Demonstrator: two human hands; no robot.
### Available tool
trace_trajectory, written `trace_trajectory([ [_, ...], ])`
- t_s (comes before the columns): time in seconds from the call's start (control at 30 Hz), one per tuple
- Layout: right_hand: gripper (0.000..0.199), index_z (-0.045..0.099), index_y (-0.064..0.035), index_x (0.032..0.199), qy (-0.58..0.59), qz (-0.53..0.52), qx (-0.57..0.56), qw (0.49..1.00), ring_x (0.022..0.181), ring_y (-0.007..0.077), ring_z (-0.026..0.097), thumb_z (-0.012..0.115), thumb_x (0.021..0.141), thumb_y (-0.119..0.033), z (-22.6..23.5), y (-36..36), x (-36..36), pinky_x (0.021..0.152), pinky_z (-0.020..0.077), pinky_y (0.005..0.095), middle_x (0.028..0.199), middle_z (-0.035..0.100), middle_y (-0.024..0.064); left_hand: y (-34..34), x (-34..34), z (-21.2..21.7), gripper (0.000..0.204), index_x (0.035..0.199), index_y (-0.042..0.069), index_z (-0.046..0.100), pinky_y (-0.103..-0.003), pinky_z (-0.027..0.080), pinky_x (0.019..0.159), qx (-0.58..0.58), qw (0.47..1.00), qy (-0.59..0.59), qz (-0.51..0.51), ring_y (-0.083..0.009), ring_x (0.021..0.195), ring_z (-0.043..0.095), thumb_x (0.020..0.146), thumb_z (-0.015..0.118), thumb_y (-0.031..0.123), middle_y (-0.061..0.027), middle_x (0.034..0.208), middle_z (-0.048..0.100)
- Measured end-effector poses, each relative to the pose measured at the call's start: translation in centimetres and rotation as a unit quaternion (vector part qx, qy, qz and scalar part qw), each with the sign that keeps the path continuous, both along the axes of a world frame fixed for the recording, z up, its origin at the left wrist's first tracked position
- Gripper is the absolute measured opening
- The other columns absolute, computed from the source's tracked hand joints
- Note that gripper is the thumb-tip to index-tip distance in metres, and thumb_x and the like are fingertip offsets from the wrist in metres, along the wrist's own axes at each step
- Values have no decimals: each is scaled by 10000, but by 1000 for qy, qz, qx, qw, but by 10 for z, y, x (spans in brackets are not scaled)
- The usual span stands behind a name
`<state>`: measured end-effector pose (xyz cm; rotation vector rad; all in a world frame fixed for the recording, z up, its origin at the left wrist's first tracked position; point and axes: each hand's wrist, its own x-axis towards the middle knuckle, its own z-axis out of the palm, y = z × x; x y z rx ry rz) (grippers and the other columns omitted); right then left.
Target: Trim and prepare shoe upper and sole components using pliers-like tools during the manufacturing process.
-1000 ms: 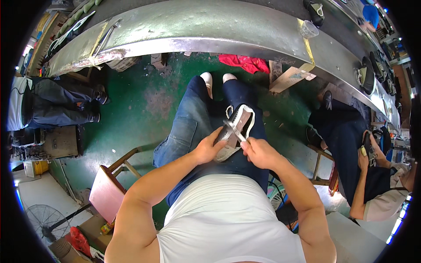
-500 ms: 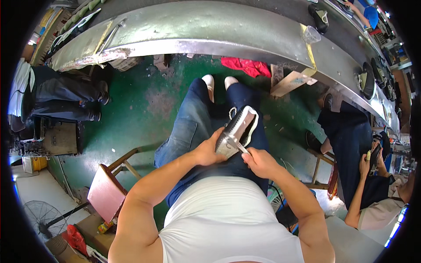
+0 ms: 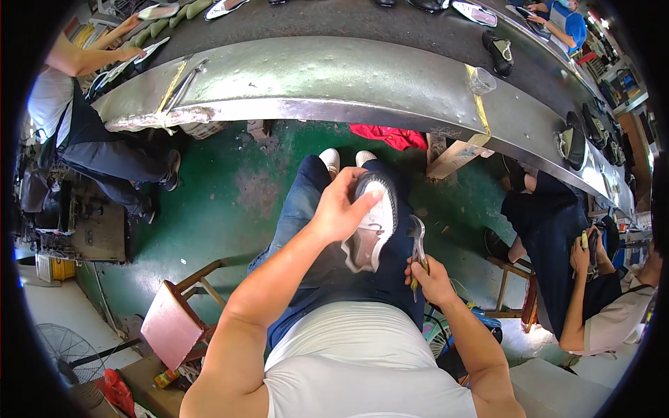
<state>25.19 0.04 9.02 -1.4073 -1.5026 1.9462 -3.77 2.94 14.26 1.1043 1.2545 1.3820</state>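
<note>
My left hand (image 3: 341,210) grips a half-made shoe (image 3: 377,216) over my lap, fingers around its dark side and thumb across the pale underside. The shoe has a dark, notched edge at its rounded far end; a pinkish sole area with a wavy white margin shows at its near end. To the right of the shoe, my right hand (image 3: 430,280) is closed around the handles of metal pliers (image 3: 418,240). Their curved head points away from me and stands apart from the shoe. Part of the handles is hidden by my fingers.
A long metal-edged bench (image 3: 313,108) runs across ahead, with several shoes on its dark top (image 3: 362,24). Co-workers stand at left (image 3: 59,115) and sit at right (image 3: 557,258). A pink-topped stool (image 3: 169,324) is at left; red cloth (image 3: 390,135) lies under the bench.
The shoe has been turned round and raised in my left hand. My right hand has drawn the pliers away from it to the right. The view has tipped up, showing more of the bench.
</note>
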Motion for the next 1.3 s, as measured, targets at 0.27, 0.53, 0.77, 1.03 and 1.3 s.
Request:
trace_trajectory([
  [0.27,278,576,3,1195,-94,131,42,986,801,129,601,595,956,-138,21,4,-3,759,503,292,904,639,47,-34,-1,-121,734,1391,-58,482,-406,451,1041,-182,956,196,-118,-338,1209,604,817,750,311,-260,1314,600],
  [0.53,204,598,-13,1084,-108,251,74,959,777,156,622,599,956,-173,31,22,-22,696,514,309,829,621,66,-44,20,-65,241,887,25,711,-503,547,682,-140,883,448,-13,-409,699,670,926,604,238,-195,732,682],
  [0.77,256,591,9,1129,-49,252,-162,953,910,165,651,588,976,-196,34,59,-29,703,586,341,969,632,74,-47,32,-61,281,786,41,653,-493,534,631,-88,856,510,-17,-379,658,666,953,576,254,-173,719,673],
  [1.03,267,613,-13,1089,-235,419,-105,871,830,177,662,545,1006,-258,87,117,-64,658,510,342,971,692,88,-36,25,-62,367,935,8,660,-491,529,772,-162,913,373,21,-399,845,674,1017,484,320,-223,876,685],
  [1.3,296,641,29,975,-243,447,139,850,891,423,668,557,979,-255,48,98,-73,798,528,492,915,679,257,-48,20,-121,485,1320,54,546,-380,445,1045,-351,854,-384,-1,-226,1170,584,1069,386,438,-110,1243,625],
])
